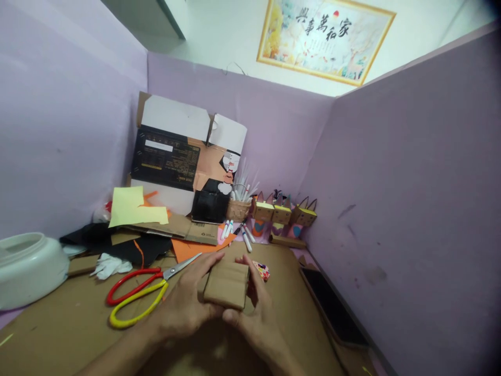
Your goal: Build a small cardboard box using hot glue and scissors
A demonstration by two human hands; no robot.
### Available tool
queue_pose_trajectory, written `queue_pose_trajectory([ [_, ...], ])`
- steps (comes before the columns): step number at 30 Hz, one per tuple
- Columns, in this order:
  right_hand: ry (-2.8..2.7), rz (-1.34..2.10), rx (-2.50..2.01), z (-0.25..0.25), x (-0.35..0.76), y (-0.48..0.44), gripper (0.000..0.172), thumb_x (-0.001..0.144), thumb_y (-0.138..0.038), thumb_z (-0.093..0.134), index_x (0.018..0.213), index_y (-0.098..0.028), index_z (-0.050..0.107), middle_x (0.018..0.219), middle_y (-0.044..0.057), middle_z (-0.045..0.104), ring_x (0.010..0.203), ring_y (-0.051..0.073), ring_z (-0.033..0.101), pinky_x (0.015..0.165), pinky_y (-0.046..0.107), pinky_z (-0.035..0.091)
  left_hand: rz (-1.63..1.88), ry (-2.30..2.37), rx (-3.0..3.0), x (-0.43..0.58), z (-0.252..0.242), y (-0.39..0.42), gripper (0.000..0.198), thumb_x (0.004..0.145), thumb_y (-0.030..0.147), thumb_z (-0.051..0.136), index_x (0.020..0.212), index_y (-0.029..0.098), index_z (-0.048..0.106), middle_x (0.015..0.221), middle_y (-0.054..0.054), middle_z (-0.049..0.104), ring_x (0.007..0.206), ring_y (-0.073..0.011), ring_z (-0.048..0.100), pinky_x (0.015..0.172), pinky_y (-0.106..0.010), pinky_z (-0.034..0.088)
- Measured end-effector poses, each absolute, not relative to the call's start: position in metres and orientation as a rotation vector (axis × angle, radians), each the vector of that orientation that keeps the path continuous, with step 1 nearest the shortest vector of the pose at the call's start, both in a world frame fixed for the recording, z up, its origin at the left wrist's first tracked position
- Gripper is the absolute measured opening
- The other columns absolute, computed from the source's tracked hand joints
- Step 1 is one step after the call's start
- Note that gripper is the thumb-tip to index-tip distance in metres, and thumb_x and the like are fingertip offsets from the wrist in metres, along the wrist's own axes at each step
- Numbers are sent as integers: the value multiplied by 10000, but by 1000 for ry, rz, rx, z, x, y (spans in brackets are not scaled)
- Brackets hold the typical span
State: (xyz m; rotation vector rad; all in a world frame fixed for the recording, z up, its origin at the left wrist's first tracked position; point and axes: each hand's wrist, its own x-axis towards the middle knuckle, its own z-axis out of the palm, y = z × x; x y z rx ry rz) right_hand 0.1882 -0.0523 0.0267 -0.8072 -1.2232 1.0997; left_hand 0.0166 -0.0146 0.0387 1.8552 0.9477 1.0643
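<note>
A small cardboard box (226, 284) is held between both hands above the cardboard-covered table. My left hand (188, 300) grips its left side, with the fingers along the far edge and the thumb low in front. On the right side my right hand (256, 308) is wrapped round it, thumb at the near edge. The box's underside is hidden. Just left of my left hand lie scissors (166, 277) with one red and one yellow handle, blades apart from the box. Beyond my right fingers is a small colourful patterned item (261, 270), partly covered.
A white pot (33, 271) stands at the left, near crumpled white tissue (111, 266). Yellow paper (135, 209), markers (246, 239), a basket of white sticks (238, 210) and eared cardboard figures (282, 214) line the back. A phone (334, 308) lies along the right wall.
</note>
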Motion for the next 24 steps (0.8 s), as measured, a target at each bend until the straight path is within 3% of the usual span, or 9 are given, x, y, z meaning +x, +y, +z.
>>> queue_pose_trajectory([
  [4, -1262, 1091, -768, 31, 186, -53, 713, 597, -189, 797, 1236, -247, 485, 1273, 95, 557, 1142, 278, 549, 910, 356, 477, 1043, 654, 1588, 16, 33, -11, 1035, 588, 450, 781, 1432, 278, 206, 1469, -113, 306, 1286, -332, 385, 1055, -416, 331],
  [7, -1306, 1099, -760, 29, 186, -55, 729, 620, -209, 789, 1270, -259, 463, 1333, 89, 511, 1195, 270, 510, 953, 347, 446, 1044, 507, 1221, 18, 34, -8, 877, 640, 578, 687, 1375, 234, 356, 1470, -124, 311, 1330, -343, 307, 1055, -419, 320],
  [9, -1334, 1133, -775, 24, 188, -55, 784, 648, -230, 777, 1336, -275, 404, 1398, 78, 448, 1261, 263, 447, 1001, 347, 403, 1034, 549, 999, 22, 36, -10, 663, 745, 585, 575, 1283, 209, 483, 1409, -126, 408, 1304, -335, 351, 1044, -434, 325],
  [12, -1371, 1196, -776, 14, 189, -54, 899, 662, -310, 776, 1415, -286, 284, 1476, 51, 347, 1357, 254, 306, 1076, 362, 310, 1074, 610, 870, 31, 36, -15, 514, 809, 550, 511, 1179, 198, 569, 1326, -111, 495, 1231, -325, 437, 1013, -442, 354],
  [14, -1303, 1250, -745, 9, 187, -51, 856, 695, -437, 725, 1416, -291, 287, 1494, 24, 317, 1381, 248, 251, 1103, 377, 261, 1137, 661, 885, 37, 33, -20, 471, 816, 537, 514, 1133, 199, 600, 1288, -96, 528, 1205, -309, 460, 1010, -419, 357],
  [17, -990, 1343, -725, 5, 180, -45, 620, 821, -627, 435, 1346, -297, 425, 1419, 19, 442, 1352, 245, 317, 1107, 425, 248, 1193, 716, 912, 43, 27, -24, 452, 827, 542, 497, 1123, 218, 604, 1261, -70, 551, 1189, -286, 472, 1016, -395, 346],
  [21, -914, 1227, -844, 4, 176, -39, 575, 830, -656, 374, 1254, -301, 533, 1390, 18, 470, 1333, 253, 342, 1120, 442, 212, 1181, 755, 927, 49, 24, -29, 480, 822, 572, 478, 1133, 221, 580, 1229, -69, 577, 1143, -287, 507, 981, -399, 375],
  [24, -1053, 1153, -863, 3, 177, -41, 590, 869, -641, 271, 1294, -296, 492, 1413, 31, 436, 1323, 254, 355, 1098, 453, 264, 1187, 807, 935, 52, 23, -31, 503, 805, 598, 482, 1124, 219, 568, 1229, -71, 574, 1126, -282, 518, 956, -380, 396],
])
